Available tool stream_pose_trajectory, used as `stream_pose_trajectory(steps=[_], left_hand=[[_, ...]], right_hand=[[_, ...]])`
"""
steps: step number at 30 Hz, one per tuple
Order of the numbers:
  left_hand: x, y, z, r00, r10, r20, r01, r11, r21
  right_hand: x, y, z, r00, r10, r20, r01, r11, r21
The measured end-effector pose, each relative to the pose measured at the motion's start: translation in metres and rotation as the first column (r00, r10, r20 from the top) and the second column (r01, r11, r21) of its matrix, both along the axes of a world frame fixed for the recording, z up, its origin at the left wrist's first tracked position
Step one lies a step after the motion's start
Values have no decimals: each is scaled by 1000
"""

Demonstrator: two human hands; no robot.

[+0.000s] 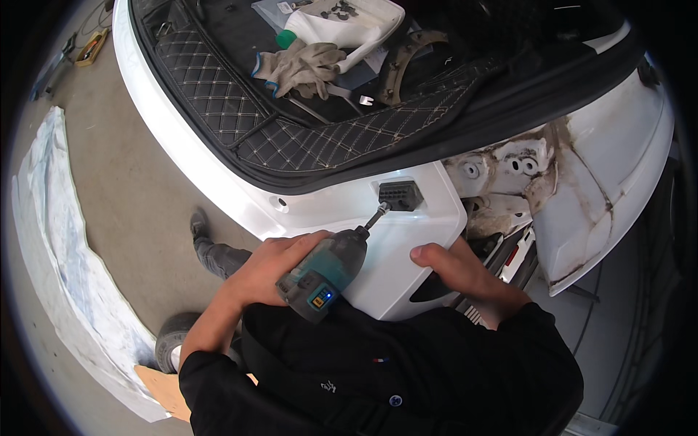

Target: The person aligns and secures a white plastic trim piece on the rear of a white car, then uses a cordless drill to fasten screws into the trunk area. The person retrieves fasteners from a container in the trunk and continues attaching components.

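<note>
In my left hand is a teal and black cordless impact driver, gripped around its body, with a small blue light lit on it. Its long bit points away from me and meets a black plastic bracket seated in a recess of the white bumper. At the bumper's right edge, my right hand grips with the thumb on the painted face; its fingers are hidden behind the edge.
Inside the car's trunk lie a pair of grey work gloves, a white jug with a green cap and a curved brown part. The exposed body panel at right is dirty. A whitish sheet covers floor at left.
</note>
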State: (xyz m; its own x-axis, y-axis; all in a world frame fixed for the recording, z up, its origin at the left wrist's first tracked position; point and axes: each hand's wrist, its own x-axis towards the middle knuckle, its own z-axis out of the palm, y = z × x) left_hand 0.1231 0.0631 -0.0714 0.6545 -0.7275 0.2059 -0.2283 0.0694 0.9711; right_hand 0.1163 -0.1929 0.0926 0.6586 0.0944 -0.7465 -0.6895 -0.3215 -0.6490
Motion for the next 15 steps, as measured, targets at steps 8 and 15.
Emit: stream_pose_trajectory(steps=[8, 15], left_hand=[[-5, -3, -7, 997, -21, -71, 21, 1000, 7], [-7, -4, -5, 988, -23, -154, 16, 999, -43]], right_hand=[[-4, -2, -3, 999, -32, 21, 31, 999, 13], [-2, 0, -1, 999, -28, 45, 27, 999, 36]])
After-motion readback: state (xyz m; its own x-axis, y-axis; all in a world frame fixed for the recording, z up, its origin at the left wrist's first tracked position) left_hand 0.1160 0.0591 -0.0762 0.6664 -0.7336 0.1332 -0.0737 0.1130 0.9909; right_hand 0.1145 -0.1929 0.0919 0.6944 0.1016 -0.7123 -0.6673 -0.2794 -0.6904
